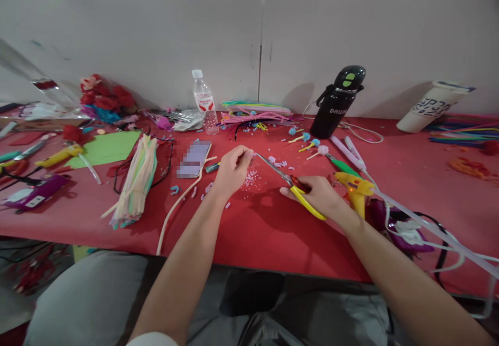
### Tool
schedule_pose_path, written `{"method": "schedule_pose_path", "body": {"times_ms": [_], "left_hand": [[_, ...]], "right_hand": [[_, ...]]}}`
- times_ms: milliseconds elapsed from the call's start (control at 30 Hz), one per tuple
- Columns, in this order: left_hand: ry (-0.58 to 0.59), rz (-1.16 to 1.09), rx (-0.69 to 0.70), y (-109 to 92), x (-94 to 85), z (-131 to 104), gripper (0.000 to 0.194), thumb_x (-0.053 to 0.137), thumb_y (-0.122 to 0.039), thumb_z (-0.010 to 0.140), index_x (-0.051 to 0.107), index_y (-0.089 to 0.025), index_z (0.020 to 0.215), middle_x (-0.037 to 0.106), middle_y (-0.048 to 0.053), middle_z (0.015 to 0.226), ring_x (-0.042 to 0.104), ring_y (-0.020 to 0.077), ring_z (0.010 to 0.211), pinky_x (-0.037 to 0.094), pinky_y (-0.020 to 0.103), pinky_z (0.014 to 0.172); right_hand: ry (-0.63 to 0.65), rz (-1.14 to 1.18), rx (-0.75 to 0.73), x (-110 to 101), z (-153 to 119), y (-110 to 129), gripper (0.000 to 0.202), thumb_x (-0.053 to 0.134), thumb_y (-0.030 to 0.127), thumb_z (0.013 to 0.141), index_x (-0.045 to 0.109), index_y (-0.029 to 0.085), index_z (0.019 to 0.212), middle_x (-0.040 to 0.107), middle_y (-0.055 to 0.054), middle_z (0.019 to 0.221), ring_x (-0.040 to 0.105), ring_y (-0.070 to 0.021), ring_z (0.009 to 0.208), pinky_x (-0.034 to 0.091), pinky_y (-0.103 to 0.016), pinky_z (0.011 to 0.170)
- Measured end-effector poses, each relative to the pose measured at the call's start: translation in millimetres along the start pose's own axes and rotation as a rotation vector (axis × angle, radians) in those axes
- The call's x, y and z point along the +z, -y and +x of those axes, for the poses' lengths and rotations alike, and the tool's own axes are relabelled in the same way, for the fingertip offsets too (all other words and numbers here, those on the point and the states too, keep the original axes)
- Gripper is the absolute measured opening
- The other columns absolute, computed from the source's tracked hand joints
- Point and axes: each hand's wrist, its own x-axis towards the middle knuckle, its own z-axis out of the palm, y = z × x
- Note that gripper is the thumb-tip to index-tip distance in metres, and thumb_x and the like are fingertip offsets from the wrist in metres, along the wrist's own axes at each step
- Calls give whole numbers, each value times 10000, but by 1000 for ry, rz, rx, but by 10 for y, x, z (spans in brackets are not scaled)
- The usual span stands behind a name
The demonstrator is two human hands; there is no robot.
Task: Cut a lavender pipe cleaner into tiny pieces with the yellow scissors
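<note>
My right hand [319, 195] grips a pair of scissors [298, 193] with yellow handles. Their blades point up and left, the tips reaching the fingertips of my left hand [235, 167]. That hand is pinched around a tiny pale pink piece [254, 154], too small to make out well. Under the fingers lies a scatter of fine pink clippings [251, 178] on the red tabletop [265, 231]. Larger lilac bits [278, 162] rest just beyond the blades.
A phone [193, 159] and a bundle of pipe cleaners [136, 182] lie to the left. A plastic bottle [205, 102] and a black flask [337, 104] stand behind. A yellow glue gun [355, 187] with cables sits beside my right forearm. Small flower stems [306, 138] lie behind the scissors.
</note>
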Motion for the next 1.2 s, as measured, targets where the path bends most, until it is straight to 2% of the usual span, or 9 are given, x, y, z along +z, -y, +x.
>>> {"method": "schedule_pose_path", "body": {"times_ms": [200,433,1200], "left_hand": [[4,34,24,-21,-7,0,297,447,-358,919,537,-158,718,551,11,672,485,114,631,376,242,616],[-6,72,32,-4,-11,0,296,438,-354,921,533,-164,715,549,7,666,485,115,628,372,244,615],[11,102,41,10,-36,10,292,449,-353,912,542,-168,706,539,2,651,480,118,615,356,245,599]], "right_hand": [[10,5,0,-17,3,22,597,563,726,692,348,187,552,283,45,542,232,-87,531,210,-219,437],[20,-3,14,-31,2,44,572,602,669,701,350,180,544,269,46,542,222,-85,532,213,-212,431],[15,-10,-3,-13,10,-6,561,600,671,698,383,176,548,281,42,545,229,-86,533,209,-217,429]]}}
